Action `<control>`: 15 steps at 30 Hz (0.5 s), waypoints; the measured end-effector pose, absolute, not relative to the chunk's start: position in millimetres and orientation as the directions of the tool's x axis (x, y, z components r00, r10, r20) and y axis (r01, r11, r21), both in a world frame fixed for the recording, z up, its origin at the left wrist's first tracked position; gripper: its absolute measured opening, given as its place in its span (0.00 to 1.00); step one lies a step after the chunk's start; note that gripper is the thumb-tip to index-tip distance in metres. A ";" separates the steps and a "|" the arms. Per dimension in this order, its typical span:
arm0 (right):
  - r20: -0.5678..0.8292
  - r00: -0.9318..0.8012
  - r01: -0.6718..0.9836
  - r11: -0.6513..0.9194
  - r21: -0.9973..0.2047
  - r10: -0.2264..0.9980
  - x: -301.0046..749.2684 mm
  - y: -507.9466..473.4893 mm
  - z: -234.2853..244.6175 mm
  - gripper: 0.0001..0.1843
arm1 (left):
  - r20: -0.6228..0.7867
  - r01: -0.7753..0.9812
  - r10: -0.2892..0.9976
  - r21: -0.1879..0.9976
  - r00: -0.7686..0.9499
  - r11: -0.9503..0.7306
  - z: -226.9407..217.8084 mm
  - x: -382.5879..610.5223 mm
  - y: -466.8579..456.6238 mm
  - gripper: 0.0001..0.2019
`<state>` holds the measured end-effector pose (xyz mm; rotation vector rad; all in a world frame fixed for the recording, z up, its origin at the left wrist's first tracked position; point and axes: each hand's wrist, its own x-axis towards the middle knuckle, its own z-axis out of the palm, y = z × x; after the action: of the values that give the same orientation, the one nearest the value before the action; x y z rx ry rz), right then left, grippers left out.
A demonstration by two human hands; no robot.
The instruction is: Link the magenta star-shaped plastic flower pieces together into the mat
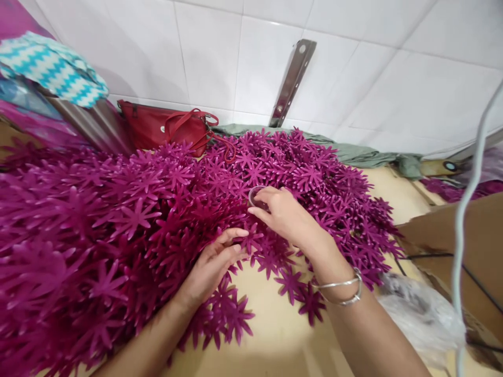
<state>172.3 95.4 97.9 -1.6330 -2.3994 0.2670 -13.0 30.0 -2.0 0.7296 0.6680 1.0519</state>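
My left hand (216, 262) pinches a purple star-shaped flower piece (251, 240) between thumb and fingers, low over the front of the pile. Just above and to the right, my right hand (281, 212) reaches over a small clear round container (252, 197). Its fingertips dip at the container's rim, with the thumb apart from them; I see nothing held there, and the container's contents are hidden. A silver bangle (341, 285) circles the right wrist. Around both hands spreads a large heap of the same purple flower pieces (137, 217).
A red bag (147, 125) lies behind the heap against the tiled wall (212, 57). Green cloth (353, 154) runs along the wall's foot. On the right are a cardboard box (456, 235), clear plastic bag (420, 309) and hanging white cable (459, 225). The tabletop (271, 319) is pale.
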 end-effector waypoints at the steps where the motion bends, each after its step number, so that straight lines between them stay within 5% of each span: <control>1: 0.150 -0.357 0.877 0.386 -0.287 0.922 174.9 88.5 102.4 0.07 | -0.148 -0.508 0.928 0.801 0.343 0.315 -2.1 -12.3 30.0 0.13; 6: 0.505 -0.293 0.808 0.493 -0.323 0.812 168.9 26.1 94.4 0.14 | -0.137 -0.513 0.923 0.797 0.360 0.318 -2.8 -10.9 30.8 0.23; 11: 0.446 -0.392 0.825 0.522 -0.216 0.805 150.8 -23.6 44.4 0.17 | -0.133 -0.544 0.918 0.770 0.373 0.333 -4.6 -12.9 31.2 0.25; 15: 0.536 -0.368 0.844 0.515 -0.150 0.760 151.0 -30.5 31.0 0.19 | -0.126 -0.513 0.918 0.797 0.377 0.320 -6.1 -13.9 30.8 0.23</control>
<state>151.0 -30.5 31.0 -1.3045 -2.2068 -0.2007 -13.9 30.8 -6.1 0.7443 0.6467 1.0307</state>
